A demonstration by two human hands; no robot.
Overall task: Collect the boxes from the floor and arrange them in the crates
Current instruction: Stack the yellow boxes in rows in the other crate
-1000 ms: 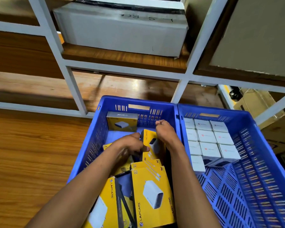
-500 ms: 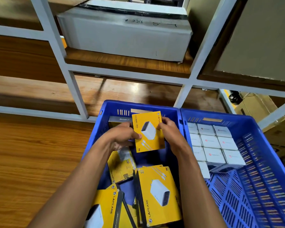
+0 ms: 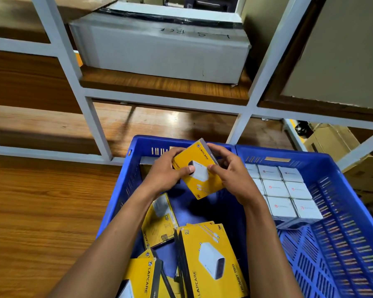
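Wood-grain floor (image 3: 41, 211) carries two blue crates side by side before a white shelf frame (image 3: 256, 82), and above the left crate (image 3: 125, 186) a tilted yellow box (image 3: 199, 175) is gripped at its sides by the left hand (image 3: 168, 175) and right hand (image 3: 230, 175). More yellow boxes (image 3: 209, 259) lie jumbled below it, white boxes (image 3: 286, 190) sit in rows in the right crate (image 3: 342, 233), and a grey carton (image 3: 159, 46) rests on the shelf.

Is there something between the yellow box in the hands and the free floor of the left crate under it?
Nothing visible: both hands hold the yellow box above bare crate floor.
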